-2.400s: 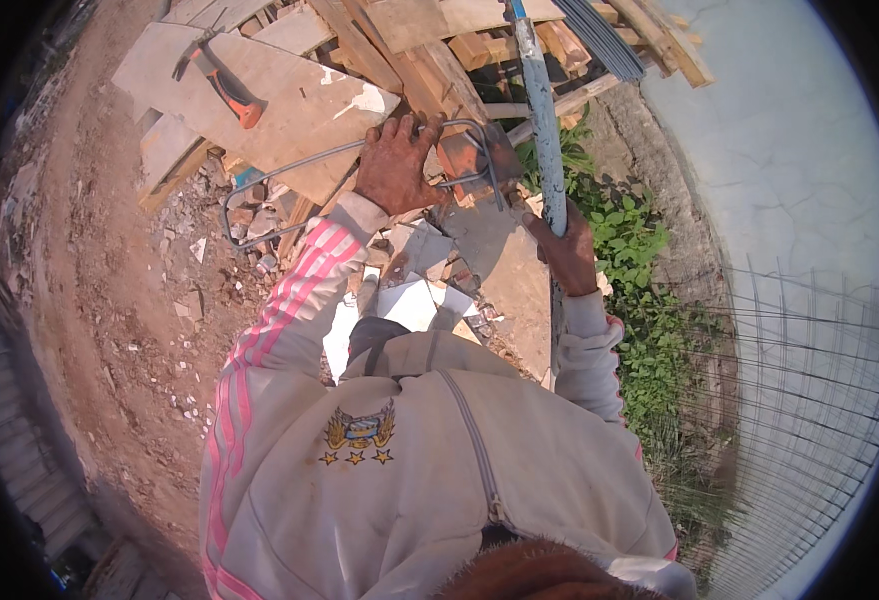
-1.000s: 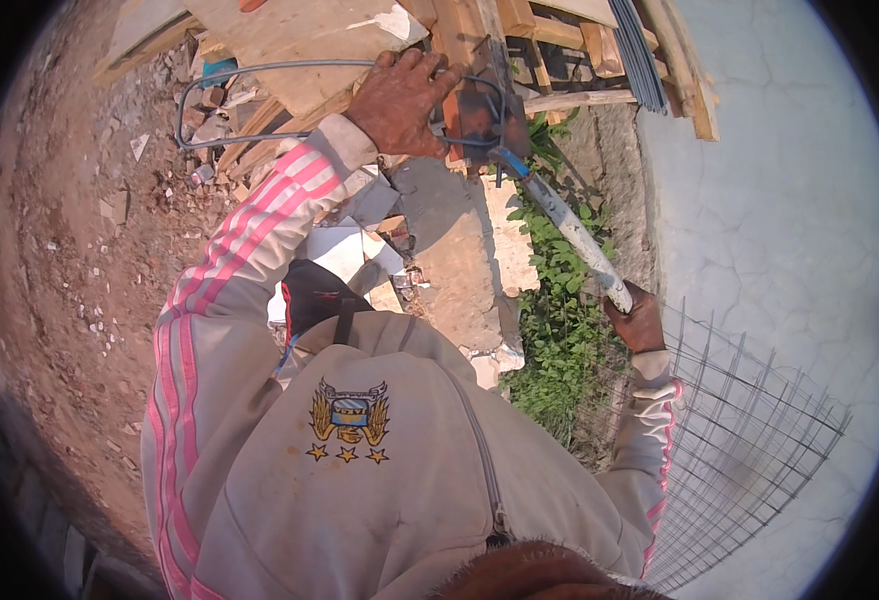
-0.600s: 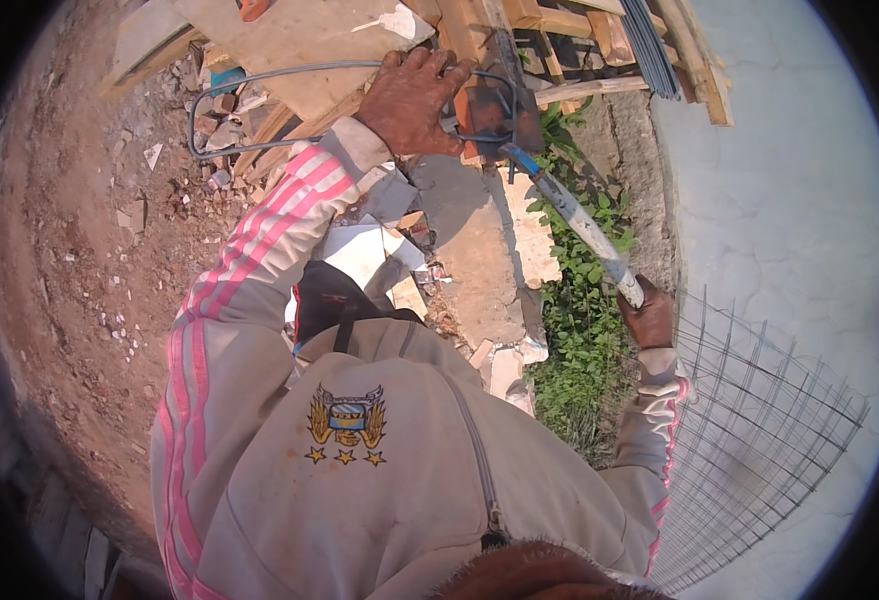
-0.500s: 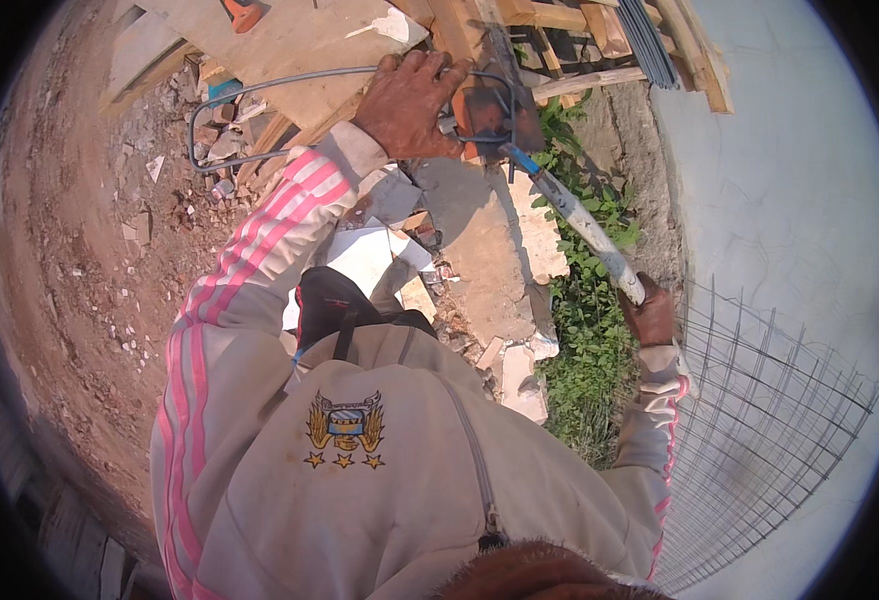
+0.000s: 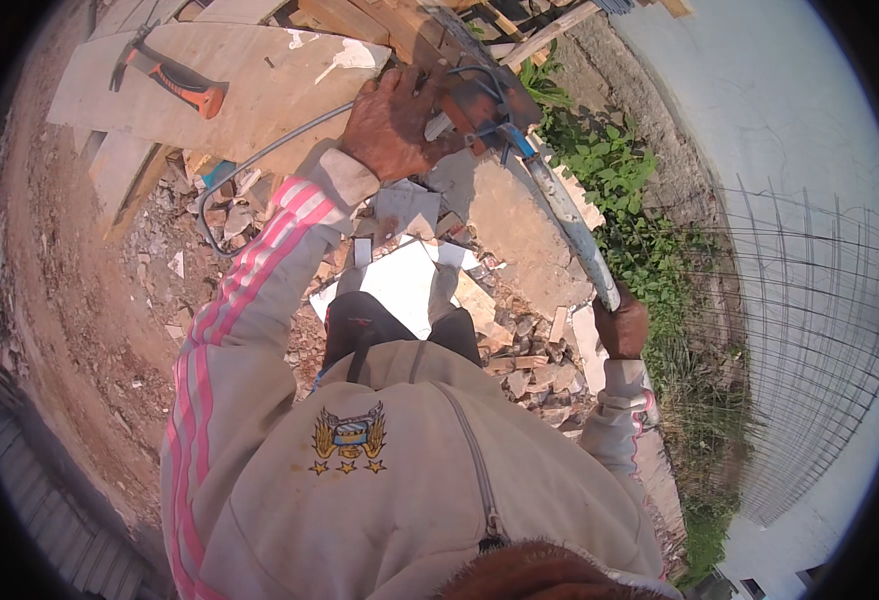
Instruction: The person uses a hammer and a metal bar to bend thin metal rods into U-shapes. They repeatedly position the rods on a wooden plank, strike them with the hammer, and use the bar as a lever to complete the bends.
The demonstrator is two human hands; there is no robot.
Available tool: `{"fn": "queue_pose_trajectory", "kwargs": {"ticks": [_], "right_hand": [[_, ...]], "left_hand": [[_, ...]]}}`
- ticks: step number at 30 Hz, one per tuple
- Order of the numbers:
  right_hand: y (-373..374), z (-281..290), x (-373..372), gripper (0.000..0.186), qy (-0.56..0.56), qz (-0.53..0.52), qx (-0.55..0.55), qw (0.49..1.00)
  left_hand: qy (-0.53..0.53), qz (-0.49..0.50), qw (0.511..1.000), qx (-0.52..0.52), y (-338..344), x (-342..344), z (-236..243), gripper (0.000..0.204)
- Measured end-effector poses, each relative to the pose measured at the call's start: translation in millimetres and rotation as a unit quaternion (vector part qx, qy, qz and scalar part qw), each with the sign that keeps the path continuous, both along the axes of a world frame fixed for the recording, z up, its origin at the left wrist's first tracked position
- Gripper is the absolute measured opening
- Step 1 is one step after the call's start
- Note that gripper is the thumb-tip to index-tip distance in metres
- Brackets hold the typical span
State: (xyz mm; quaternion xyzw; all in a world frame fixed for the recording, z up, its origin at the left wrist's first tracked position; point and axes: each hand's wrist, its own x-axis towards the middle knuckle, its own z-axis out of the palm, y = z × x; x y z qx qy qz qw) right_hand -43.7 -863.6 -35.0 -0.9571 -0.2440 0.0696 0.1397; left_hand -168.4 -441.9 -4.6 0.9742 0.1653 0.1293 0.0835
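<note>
My right hand (image 5: 621, 326) is closed around the lower end of a long lever bar (image 5: 571, 222), its paint worn white with blue near the top. The bar's upper end meets a rusty orange-brown bending block (image 5: 471, 108) on a timber beam. Beside that block my left hand (image 5: 391, 125) is closed over a thin grey steel rod (image 5: 304, 130), pressing it near the beam; part of the rod is hidden under the palm. The rod runs out left and hooks round at its far corner. Another bent stretch curls above the block.
A hammer (image 5: 174, 80) with an orange and black handle lies on a plywood sheet (image 5: 269, 75). Broken tiles and rubble (image 5: 534, 375) cover the ground by my legs. Green plants (image 5: 624, 190) grow along the pale wall (image 5: 759, 110), where wire mesh (image 5: 809, 330) leans.
The view has shifted, bringing the whole hammer into sight. The lever has turned to a steeper slant, with my right hand still on it. My left hand stays at the block with the rod.
</note>
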Motion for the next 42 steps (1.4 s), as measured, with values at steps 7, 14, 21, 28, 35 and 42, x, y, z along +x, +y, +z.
{"fn": "queue_pose_trajectory", "kwargs": {"ticks": [7,14,21,28,35,42], "right_hand": [[63.2,-9.6,-159.2,0.032,0.014,-0.229,-0.026,0.973],[63.9,43.1,-167.1,0.047,-0.014,-0.138,-0.041,0.989],[-47.8,35.1,-165.7,0.069,0.368,-0.143,0.119,0.911],[-64.8,78.1,-213.7,0.065,0.277,-0.192,0.131,0.932],[-44.4,35.8,-273.9,0.068,0.144,-0.217,0.072,0.963],[79.5,52.0,-369.6,0.067,0.108,-0.358,0.048,0.926]], "left_hand": [[-0.037,-0.116,0.993,0.001,37.9,-1.9,-12.4,0.095],[0.028,-0.155,0.986,-0.058,52.4,5.5,-4.5,0.113],[0.004,-0.161,0.985,-0.064,55.0,4.8,1.3,0.118],[0.039,-0.153,0.987,-0.01,58.2,3.9,0.3,0.116],[-0.015,-0.201,0.977,-0.074,61.0,11.9,-10.4,0.119],[-0.006,-0.195,0.979,-0.06,61.6,14.1,-15.4,0.122]]}}
